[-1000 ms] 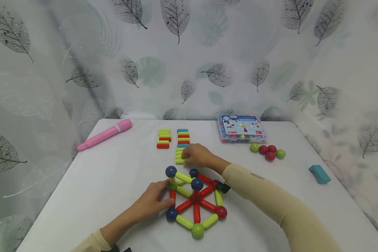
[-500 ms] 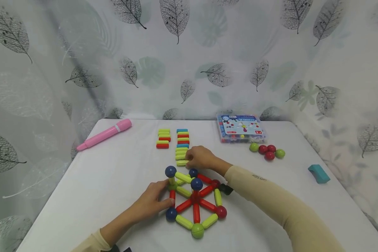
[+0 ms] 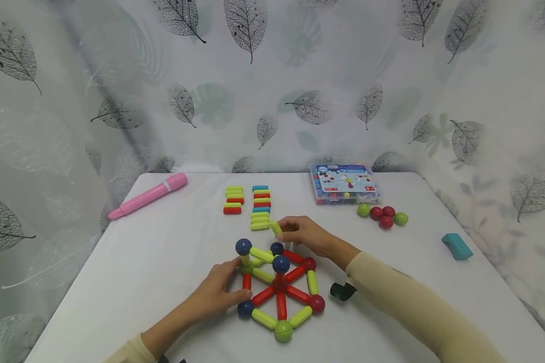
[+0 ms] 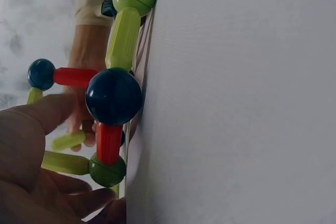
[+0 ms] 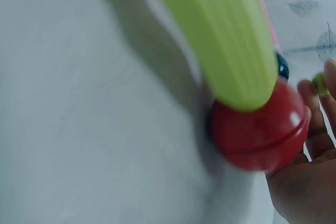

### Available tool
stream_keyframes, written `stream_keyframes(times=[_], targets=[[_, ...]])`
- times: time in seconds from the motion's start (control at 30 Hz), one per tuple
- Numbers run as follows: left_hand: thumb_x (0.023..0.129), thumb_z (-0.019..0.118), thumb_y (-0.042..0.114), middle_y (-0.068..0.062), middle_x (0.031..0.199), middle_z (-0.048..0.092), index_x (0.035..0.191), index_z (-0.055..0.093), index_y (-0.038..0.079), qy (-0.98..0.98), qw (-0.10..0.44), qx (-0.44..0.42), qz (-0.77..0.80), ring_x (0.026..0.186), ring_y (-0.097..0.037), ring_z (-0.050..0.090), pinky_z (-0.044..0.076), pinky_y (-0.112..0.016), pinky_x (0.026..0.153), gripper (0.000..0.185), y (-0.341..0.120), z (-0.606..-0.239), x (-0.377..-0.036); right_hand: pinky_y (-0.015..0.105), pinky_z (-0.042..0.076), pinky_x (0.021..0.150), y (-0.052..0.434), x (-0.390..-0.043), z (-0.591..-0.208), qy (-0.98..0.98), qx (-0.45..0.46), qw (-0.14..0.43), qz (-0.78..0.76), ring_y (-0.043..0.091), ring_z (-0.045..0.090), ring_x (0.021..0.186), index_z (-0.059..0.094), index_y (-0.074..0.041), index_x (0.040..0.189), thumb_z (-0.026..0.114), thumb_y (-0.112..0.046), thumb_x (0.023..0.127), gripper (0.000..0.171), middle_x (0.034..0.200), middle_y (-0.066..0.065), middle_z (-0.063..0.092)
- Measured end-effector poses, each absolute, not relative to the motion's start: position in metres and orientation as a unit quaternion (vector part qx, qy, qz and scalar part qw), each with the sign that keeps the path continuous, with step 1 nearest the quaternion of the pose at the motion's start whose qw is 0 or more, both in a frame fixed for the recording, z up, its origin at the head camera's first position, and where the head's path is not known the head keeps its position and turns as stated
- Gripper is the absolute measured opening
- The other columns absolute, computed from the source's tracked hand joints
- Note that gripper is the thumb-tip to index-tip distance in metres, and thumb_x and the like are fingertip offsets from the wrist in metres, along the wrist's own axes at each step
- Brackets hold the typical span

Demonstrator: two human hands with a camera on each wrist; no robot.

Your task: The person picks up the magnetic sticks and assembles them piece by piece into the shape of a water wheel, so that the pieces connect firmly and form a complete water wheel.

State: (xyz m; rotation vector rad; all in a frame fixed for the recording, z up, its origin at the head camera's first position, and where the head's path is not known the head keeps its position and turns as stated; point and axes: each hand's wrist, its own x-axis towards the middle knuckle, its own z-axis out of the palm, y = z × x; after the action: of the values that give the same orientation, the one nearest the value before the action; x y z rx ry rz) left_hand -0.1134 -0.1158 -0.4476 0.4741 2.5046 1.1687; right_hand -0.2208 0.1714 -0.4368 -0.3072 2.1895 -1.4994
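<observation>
A construction of magnetic balls and rods [image 3: 281,305] stands on the white table, a ring with red spokes and two raised blue balls. My left hand [image 3: 215,287] holds its left side, thumb by the near blue ball [image 4: 114,96] and fingers at the green ball [image 4: 107,170]. Behind the construction, my right hand [image 3: 308,236] pinches a yellow-green magnetic rod [image 3: 276,228] between thumb and fingers, tilted and close to the rod stack. In the right wrist view, a red ball [image 5: 262,129] and a yellow-green rod of the ring partly cover the right hand.
Two columns of coloured rods [image 3: 261,203] lie behind the construction. Farther right are a clear plastic case [image 3: 345,184], several red and green balls [image 3: 385,222] and a teal arched block [image 3: 456,246]. A pink pen-shaped object [image 3: 150,195] lies at the back left.
My right hand has drawn a yellow-green rod off the near end of the column, moving right and toward the construction. The left hand keeps its place.
</observation>
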Motion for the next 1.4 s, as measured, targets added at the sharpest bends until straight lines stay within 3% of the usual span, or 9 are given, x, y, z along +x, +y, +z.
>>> stream_keyframes(times=[0.17,0.3,0.47,0.67,0.97,1.13,1.4], targets=[[0.070,0.089,0.056,-0.015,0.157,0.043,0.159,0.030,0.002,0.899,0.150,0.197,0.361,0.143,-0.038,0.038,0.039,-0.061,0.113,0.119,-0.112,-0.450,-0.110,0.033,0.055,0.082,0.177,-0.216,-0.439,0.802,-0.135,0.234,-0.532,0.024,0.062,0.100,0.071,-0.014,0.119,0.076,-0.026,0.092,0.030,0.110,0.004,0.071],[0.063,0.091,0.062,-0.015,0.158,0.042,0.159,0.028,0.001,0.908,0.137,0.214,0.333,0.139,-0.036,0.040,0.043,-0.058,0.111,0.130,-0.110,-0.450,-0.107,0.033,0.057,0.089,0.177,-0.209,-0.441,0.798,-0.144,0.241,-0.534,0.022,0.064,0.102,0.073,-0.013,0.119,0.076,-0.022,0.092,0.029,0.111,0.004,0.072],[0.062,0.090,0.064,-0.015,0.158,0.043,0.159,0.028,0.001,0.914,0.134,0.216,0.316,0.135,-0.034,0.042,0.046,-0.056,0.107,0.131,-0.109,-0.450,-0.107,0.033,0.057,0.092,0.174,-0.203,-0.443,0.792,-0.140,0.240,-0.544,0.021,0.066,0.101,0.071,-0.008,0.125,0.075,-0.016,0.093,0.033,0.113,0.005,0.073],[0.066,0.089,0.060,-0.010,0.156,0.045,0.159,0.029,0.004,0.918,0.144,0.210,0.303,0.135,-0.031,0.042,0.049,-0.054,0.105,0.124,-0.110,-0.449,-0.108,0.033,0.055,0.093,0.174,-0.203,-0.446,0.801,-0.135,0.237,-0.533,0.021,0.065,0.102,0.072,-0.011,0.123,0.074,-0.019,0.094,0.030,0.111,0.004,0.072],[0.068,0.090,0.052,-0.007,0.155,0.046,0.162,0.029,0.014,0.922,0.152,0.200,0.296,0.138,-0.031,0.040,0.050,-0.056,0.104,0.118,-0.134,-0.449,-0.117,0.032,0.052,0.079,0.169,-0.196,-0.446,0.810,-0.091,0.233,-0.530,0.023,0.062,0.104,0.073,-0.017,0.119,0.079,-0.027,0.089,0.032,0.120,0.002,0.069],[0.070,0.089,0.054,-0.006,0.154,0.047,0.161,0.031,0.017,0.920,0.143,0.212,0.297,0.140,-0.031,0.039,0.049,-0.057,0.104,0.115,-0.140,-0.449,-0.118,0.037,0.055,0.086,0.200,-0.198,-0.436,0.824,-0.073,0.172,-0.535,0.024,0.062,0.108,0.066,-0.016,0.132,0.076,-0.030,0.092,0.044,0.130,0.005,0.066],[0.074,0.084,0.060,-0.013,0.161,0.040,0.160,0.031,0.010,0.916,0.120,0.247,0.292,0.152,-0.040,0.025,0.034,-0.067,0.113,0.112,-0.142,-0.445,-0.117,0.042,0.049,0.095,0.319,-0.209,-0.418,0.862,0.097,-0.030,-0.497,0.032,0.051,0.118,0.051,-0.008,0.149,0.074,-0.031,0.095,0.063,0.140,0.021,0.052]])
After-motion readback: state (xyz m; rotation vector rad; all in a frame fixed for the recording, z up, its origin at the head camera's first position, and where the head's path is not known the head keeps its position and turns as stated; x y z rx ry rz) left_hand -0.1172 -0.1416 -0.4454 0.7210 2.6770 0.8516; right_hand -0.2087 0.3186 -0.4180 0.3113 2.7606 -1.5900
